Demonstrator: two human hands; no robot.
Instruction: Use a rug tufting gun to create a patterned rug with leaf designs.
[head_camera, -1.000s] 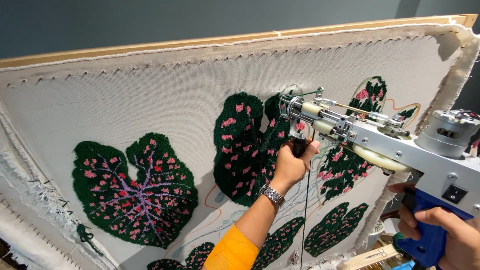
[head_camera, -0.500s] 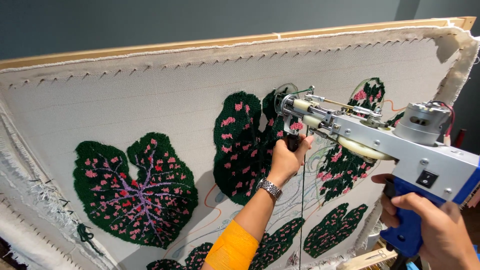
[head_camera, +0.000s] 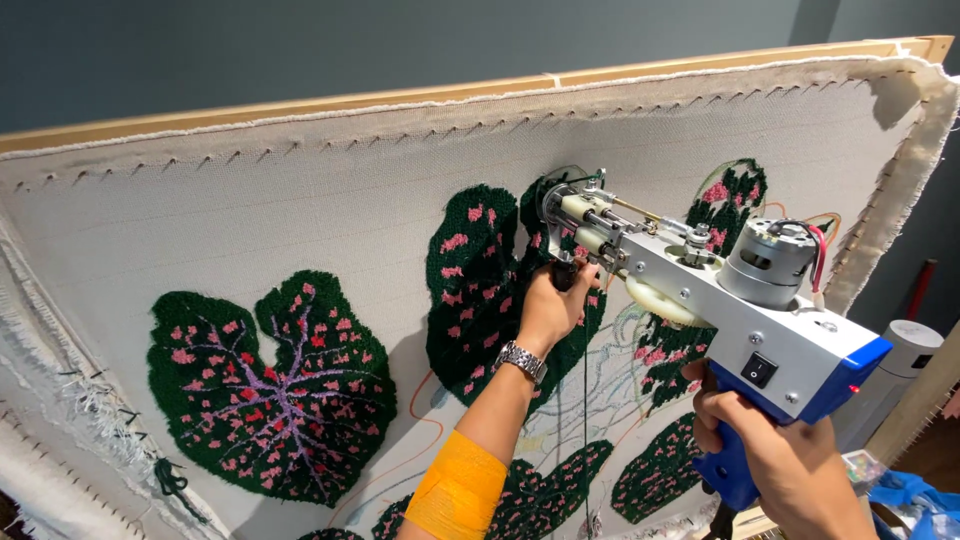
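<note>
- The left hand, in the middle of the frame, has its fingers closed around the black front handle of the tufting gun; a metal watch sits on the wrist and an orange sleeve covers the forearm at the bottom centre.
- The right hand, at the lower right, has its fingers wrapped tight around the gun's blue rear grip.
- The tufting gun runs from the lower right up toward the centre, tilted, its silver body carrying a round motor on top and a black switch on its side; its front tip touches the cloth at the upper edge of a dark green leaf.
- The cloth is pale, stretched over a wooden frame that fills most of the view and leans across it.
- A large finished leaf, dark green with pink spots and purple veins, lies at the lower left.
- More green and pink leaves sit at the right and bottom centre, with thin coloured outline marks between them.
- A strand of yarn hangs down below the left hand.
- A white cylinder stands at the right edge, behind the gun.
</note>
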